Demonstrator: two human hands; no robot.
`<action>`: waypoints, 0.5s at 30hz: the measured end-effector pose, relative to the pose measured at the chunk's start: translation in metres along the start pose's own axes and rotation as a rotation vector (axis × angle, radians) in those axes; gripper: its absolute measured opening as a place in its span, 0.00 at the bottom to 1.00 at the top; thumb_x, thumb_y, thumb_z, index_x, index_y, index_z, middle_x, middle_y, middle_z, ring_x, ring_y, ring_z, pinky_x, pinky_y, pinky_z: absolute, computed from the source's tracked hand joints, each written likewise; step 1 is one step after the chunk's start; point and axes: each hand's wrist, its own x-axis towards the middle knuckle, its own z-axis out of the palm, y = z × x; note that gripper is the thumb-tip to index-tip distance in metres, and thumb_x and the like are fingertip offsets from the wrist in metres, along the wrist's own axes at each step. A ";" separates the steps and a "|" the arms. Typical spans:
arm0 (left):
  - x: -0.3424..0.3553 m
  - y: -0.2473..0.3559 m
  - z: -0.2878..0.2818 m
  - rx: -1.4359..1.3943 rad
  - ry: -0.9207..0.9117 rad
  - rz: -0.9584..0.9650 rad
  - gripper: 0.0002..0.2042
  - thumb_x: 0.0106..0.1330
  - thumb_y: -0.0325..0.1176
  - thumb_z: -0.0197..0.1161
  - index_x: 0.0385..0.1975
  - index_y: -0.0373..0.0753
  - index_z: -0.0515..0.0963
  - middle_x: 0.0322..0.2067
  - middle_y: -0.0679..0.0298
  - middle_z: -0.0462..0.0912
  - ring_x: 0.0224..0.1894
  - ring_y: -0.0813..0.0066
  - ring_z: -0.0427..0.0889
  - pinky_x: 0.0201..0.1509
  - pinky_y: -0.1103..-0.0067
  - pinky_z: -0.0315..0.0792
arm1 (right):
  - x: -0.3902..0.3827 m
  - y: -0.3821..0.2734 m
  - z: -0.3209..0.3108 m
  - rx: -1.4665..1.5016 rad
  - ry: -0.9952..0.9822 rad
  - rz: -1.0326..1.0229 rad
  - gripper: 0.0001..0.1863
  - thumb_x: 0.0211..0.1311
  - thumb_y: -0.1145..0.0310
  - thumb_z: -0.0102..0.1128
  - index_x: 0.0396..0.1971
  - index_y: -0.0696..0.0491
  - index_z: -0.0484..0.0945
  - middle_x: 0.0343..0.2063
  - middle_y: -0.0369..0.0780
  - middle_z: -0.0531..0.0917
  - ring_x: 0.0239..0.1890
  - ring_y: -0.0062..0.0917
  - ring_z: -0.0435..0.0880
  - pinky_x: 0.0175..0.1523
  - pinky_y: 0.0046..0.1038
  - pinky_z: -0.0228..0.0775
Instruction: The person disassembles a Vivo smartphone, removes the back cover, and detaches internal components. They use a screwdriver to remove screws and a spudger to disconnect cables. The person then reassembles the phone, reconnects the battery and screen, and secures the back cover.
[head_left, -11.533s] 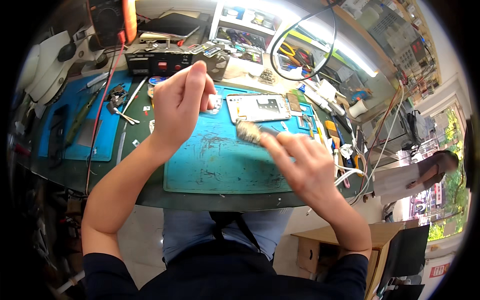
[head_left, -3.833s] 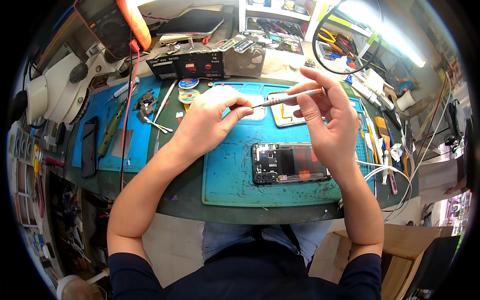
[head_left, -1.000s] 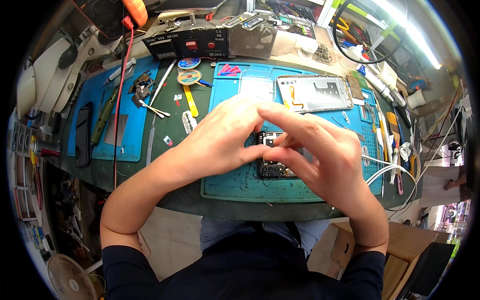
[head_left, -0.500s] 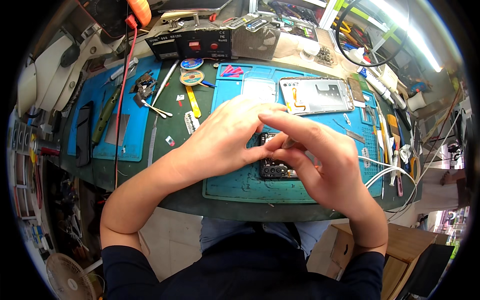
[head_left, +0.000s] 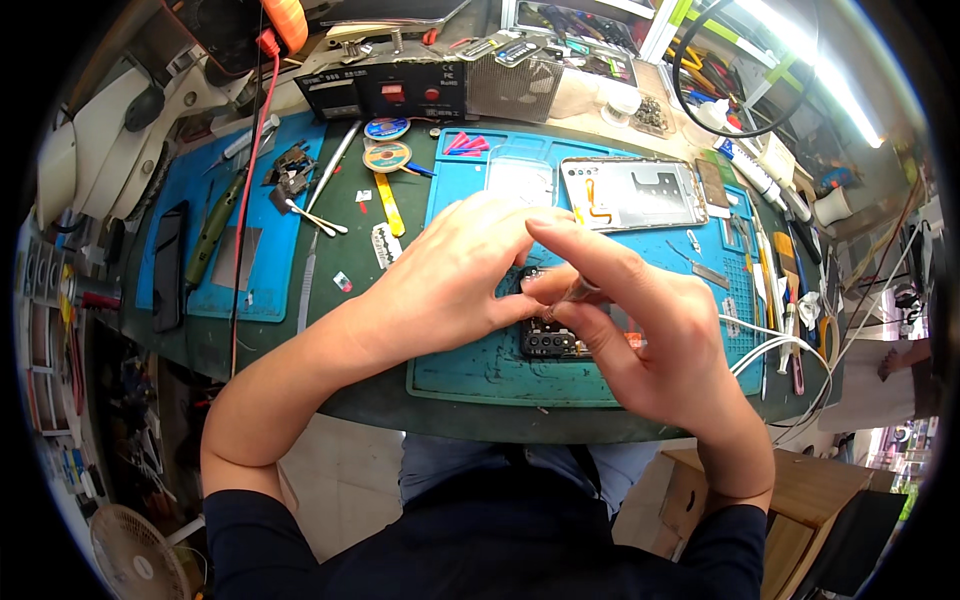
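Note:
An opened phone, its inner parts and camera lenses showing, lies on the blue work mat under both my hands. My left hand is closed over the phone's left side, thumb tip and finger pressed close at its upper part; whatever they pinch is hidden. From the right, my right hand pinches a slim greyish tool between thumb and fingers, its lower end near the left thumb tip. My fingers cover much of the phone. A silvery phone back cover with an orange flex strip lies beyond my right hand.
Behind the mat stands a black bench unit with red switches. Solder spools, cotton swabs and a razor blade lie left of the mat. White cables loop at the right, near several brushes and tools.
My right hand's thumb and fingers have parted slightly and tilted, showing more of the slim tool. My left hand stays almost still over the phone.

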 end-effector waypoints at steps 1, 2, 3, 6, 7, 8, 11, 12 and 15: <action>0.000 0.000 0.000 -0.002 0.000 -0.004 0.33 0.57 0.33 0.75 0.66 0.39 0.74 0.58 0.55 0.81 0.61 0.54 0.76 0.68 0.64 0.69 | -0.001 0.000 0.001 0.023 0.005 0.024 0.27 0.63 0.83 0.67 0.63 0.56 0.79 0.45 0.45 0.90 0.41 0.30 0.93 0.45 0.28 0.84; 0.000 0.000 -0.001 0.003 0.002 -0.009 0.32 0.57 0.33 0.75 0.65 0.39 0.75 0.56 0.56 0.81 0.58 0.55 0.77 0.66 0.65 0.70 | -0.001 0.001 0.000 0.012 -0.007 0.011 0.27 0.63 0.83 0.67 0.64 0.56 0.78 0.45 0.45 0.90 0.41 0.30 0.93 0.45 0.28 0.84; 0.000 0.000 -0.001 0.009 0.004 -0.015 0.32 0.58 0.32 0.74 0.65 0.39 0.75 0.54 0.56 0.82 0.55 0.56 0.78 0.64 0.66 0.71 | -0.001 0.002 -0.001 0.001 -0.020 -0.003 0.28 0.63 0.82 0.67 0.64 0.56 0.78 0.45 0.45 0.90 0.41 0.29 0.93 0.45 0.28 0.84; 0.004 -0.003 -0.011 0.016 0.052 -0.087 0.28 0.61 0.30 0.72 0.64 0.39 0.76 0.45 0.59 0.82 0.46 0.62 0.79 0.55 0.69 0.74 | 0.001 0.008 -0.008 0.042 -0.016 0.010 0.30 0.64 0.81 0.67 0.67 0.57 0.74 0.44 0.46 0.91 0.40 0.28 0.93 0.46 0.28 0.83; 0.005 -0.006 -0.016 0.018 0.072 -0.125 0.27 0.62 0.30 0.72 0.63 0.39 0.77 0.41 0.60 0.82 0.43 0.64 0.79 0.51 0.70 0.75 | 0.001 0.012 -0.009 0.073 -0.008 0.024 0.30 0.65 0.80 0.67 0.68 0.57 0.73 0.43 0.46 0.91 0.40 0.28 0.93 0.47 0.28 0.83; 0.005 -0.010 -0.017 0.068 0.185 -0.116 0.22 0.65 0.28 0.70 0.59 0.38 0.79 0.34 0.62 0.79 0.37 0.69 0.78 0.43 0.73 0.75 | 0.003 0.017 -0.010 0.098 0.105 0.037 0.29 0.67 0.79 0.65 0.68 0.58 0.71 0.44 0.47 0.91 0.41 0.27 0.92 0.49 0.27 0.82; 0.011 -0.022 -0.026 0.226 0.276 -0.157 0.14 0.67 0.25 0.67 0.53 0.36 0.81 0.34 0.61 0.80 0.36 0.68 0.79 0.43 0.73 0.75 | 0.012 0.031 -0.010 0.160 0.416 0.114 0.21 0.72 0.77 0.63 0.62 0.58 0.73 0.43 0.46 0.91 0.43 0.23 0.90 0.52 0.25 0.81; 0.011 -0.024 -0.024 0.209 0.286 -0.160 0.14 0.67 0.25 0.67 0.52 0.35 0.81 0.34 0.61 0.81 0.36 0.68 0.80 0.43 0.73 0.76 | 0.014 0.039 -0.005 0.201 0.485 0.149 0.17 0.72 0.76 0.64 0.58 0.59 0.76 0.41 0.44 0.91 0.43 0.22 0.90 0.51 0.24 0.81; 0.010 -0.031 -0.020 0.211 0.319 -0.127 0.12 0.67 0.23 0.66 0.50 0.35 0.81 0.36 0.58 0.83 0.37 0.65 0.83 0.42 0.72 0.78 | 0.019 0.061 0.004 0.220 0.527 0.173 0.12 0.72 0.76 0.64 0.52 0.59 0.78 0.41 0.42 0.91 0.44 0.20 0.90 0.50 0.23 0.81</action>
